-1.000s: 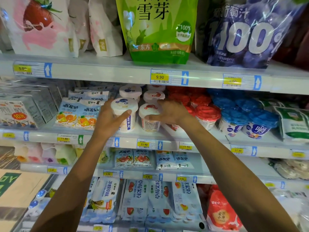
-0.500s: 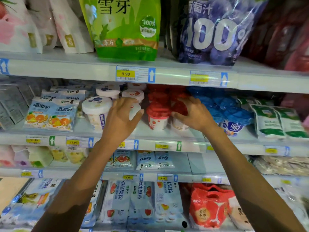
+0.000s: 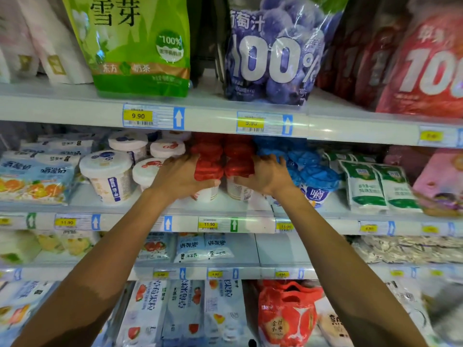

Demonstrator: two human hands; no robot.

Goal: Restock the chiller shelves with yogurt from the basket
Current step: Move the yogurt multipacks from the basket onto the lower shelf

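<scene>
Both arms reach into the middle chiller shelf (image 3: 225,209). The left hand (image 3: 179,177) has its grip wrapped round the left red-lidded yogurt cup (image 3: 209,169), thumb across the front. The right hand (image 3: 266,176) holds the right red-lidded yogurt cup (image 3: 238,166) the same way. The two cups stand upright, side by side, at the head of rows of red lids running back. White-lidded tubs (image 3: 106,171) sit just beside on the left, and blue-lidded cups (image 3: 318,175) crowd against the right hand. A bare strip of shelf lies between the cups and the front edge with its price tag (image 3: 209,224). The upper shelf (image 3: 213,118) hangs close over the rear lids.
</scene>
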